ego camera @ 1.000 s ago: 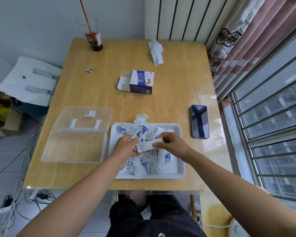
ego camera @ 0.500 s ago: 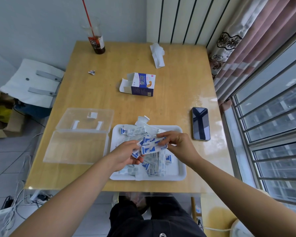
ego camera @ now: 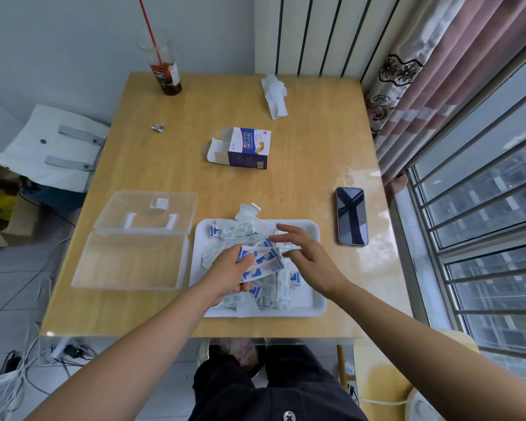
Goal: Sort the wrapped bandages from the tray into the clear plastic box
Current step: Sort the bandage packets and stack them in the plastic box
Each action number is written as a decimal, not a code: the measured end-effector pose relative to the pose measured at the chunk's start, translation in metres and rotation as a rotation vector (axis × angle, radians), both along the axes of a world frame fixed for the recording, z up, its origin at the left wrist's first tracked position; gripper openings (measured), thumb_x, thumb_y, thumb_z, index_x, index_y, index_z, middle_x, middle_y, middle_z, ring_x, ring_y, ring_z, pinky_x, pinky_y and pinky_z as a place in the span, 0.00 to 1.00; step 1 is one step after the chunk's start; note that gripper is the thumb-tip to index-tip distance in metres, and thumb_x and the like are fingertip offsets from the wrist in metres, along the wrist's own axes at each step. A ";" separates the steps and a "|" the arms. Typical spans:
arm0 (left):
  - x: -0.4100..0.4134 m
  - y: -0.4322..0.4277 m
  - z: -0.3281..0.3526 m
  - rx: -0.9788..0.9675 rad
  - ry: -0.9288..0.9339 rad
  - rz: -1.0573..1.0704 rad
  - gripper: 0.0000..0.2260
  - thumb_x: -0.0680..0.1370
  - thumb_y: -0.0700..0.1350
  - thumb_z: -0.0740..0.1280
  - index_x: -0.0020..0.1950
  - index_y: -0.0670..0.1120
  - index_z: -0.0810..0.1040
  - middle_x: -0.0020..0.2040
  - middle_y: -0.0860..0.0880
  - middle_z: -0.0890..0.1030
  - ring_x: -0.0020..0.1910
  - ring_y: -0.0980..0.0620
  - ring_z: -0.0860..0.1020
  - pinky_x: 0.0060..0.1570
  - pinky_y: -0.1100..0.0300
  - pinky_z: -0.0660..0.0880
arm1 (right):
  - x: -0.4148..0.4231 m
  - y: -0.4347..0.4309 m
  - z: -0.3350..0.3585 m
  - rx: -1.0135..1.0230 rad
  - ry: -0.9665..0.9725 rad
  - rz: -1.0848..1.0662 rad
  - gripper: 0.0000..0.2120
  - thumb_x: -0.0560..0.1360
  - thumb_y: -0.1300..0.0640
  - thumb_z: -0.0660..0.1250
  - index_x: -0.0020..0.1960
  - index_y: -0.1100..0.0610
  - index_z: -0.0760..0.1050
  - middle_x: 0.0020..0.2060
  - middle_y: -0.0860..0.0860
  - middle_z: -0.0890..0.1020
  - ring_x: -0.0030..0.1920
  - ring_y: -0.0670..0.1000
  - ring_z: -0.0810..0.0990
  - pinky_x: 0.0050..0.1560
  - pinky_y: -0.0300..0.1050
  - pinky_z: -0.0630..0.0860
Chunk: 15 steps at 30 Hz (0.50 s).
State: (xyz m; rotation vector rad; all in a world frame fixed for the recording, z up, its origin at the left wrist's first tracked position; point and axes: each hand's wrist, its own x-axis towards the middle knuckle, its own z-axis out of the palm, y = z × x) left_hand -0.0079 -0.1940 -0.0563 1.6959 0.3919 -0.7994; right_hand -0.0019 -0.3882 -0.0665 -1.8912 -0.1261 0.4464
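Head view: early stage. Clear plastic box (ego camera: 128,262) on desk (ego camera: 301,147) just left of white plastic tray (ego camera: 315,305), base looks bare. Left hand (ego camera: 230,271) grip pinches fan of blue-white wrapped bandages (ego camera: 263,259) over tray. Right hand (ego camera: 308,256) grip spread beside fan. Heap in tray; judged nearly all left to sort.

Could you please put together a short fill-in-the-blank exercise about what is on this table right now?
1. The left hand grips a bundle of wrapped bandages over the ____ tray.
2. The clear plastic box sits with its lid ____.
3. The phone lies on the tray's ____ side.
4. The cup holds a ____ straw.
Missing words: white; open; right; red.
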 end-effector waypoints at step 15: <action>-0.002 -0.026 -0.015 -0.035 0.120 0.010 0.15 0.82 0.54 0.57 0.59 0.45 0.75 0.40 0.47 0.77 0.27 0.53 0.70 0.29 0.63 0.66 | 0.001 -0.007 -0.007 -0.091 0.093 0.115 0.09 0.76 0.62 0.68 0.55 0.55 0.75 0.44 0.47 0.78 0.39 0.46 0.76 0.34 0.38 0.77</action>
